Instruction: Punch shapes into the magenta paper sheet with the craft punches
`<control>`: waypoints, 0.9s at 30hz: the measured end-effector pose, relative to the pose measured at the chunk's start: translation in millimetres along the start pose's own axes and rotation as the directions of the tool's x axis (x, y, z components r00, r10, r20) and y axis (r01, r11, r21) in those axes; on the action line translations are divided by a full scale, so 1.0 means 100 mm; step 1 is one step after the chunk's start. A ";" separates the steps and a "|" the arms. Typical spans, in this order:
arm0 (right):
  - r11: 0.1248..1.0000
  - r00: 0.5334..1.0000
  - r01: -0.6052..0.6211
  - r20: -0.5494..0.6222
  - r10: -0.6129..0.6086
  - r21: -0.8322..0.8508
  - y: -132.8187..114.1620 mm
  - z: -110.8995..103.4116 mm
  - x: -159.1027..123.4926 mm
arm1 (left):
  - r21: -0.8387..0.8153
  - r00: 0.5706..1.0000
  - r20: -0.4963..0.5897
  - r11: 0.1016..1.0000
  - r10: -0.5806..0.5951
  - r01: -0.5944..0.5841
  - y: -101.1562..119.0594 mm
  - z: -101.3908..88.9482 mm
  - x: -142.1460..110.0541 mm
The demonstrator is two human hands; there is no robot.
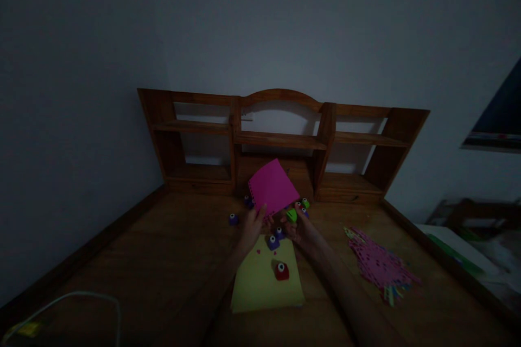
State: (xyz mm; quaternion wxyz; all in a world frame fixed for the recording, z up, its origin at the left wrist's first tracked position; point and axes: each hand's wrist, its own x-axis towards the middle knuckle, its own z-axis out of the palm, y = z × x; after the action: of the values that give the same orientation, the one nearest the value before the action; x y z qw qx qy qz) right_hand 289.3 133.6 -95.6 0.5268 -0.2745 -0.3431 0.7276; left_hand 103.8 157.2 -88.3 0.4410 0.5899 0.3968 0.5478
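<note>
My left hand (253,223) pinches the lower edge of a bright pink sheet (272,186) and holds it up above the wooden desk (171,260). My right hand (299,227) is closed on a small green punch (291,214) at the sheet's lower right edge. Below both hands lies a yellow sheet (260,282). On it sit a red punch (280,270) and a purple punch (272,242). More purple and green punches (233,219) lie scattered around the hands.
A pile of punched pink paper strips (380,263) lies on the desk to the right. A wooden shelf unit (280,138) stands at the back against the wall. A white cable (81,299) curls at the front left. The room is dim.
</note>
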 end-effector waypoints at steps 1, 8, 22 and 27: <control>1.000 1.000 0.007 0.001 -0.007 -0.010 0.01 0.00 0.00 | -0.005 1.000 -0.013 1.000 0.007 -0.007 -0.01 0.00 0.01; 0.982 0.994 0.095 -0.037 -0.103 -0.162 0.01 0.05 -0.08 | -0.157 1.000 0.030 0.988 0.002 0.003 -0.03 0.04 0.04; 0.909 0.961 0.251 -0.023 -0.274 -0.333 0.15 0.00 -0.01 | -0.059 0.999 0.022 0.997 0.046 -0.045 0.13 0.04 0.01; 0.900 0.958 0.264 -0.013 -0.286 -0.348 0.13 0.01 -0.02 | -0.045 0.998 0.026 0.998 0.056 -0.055 0.12 0.04 -0.01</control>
State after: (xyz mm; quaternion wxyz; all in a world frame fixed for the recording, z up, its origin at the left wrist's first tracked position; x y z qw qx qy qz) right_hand 281.5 129.1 -105.2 0.5789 -0.3337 -0.4826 0.5662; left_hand 107.7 152.6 -76.8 0.4438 0.5983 0.3622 0.5603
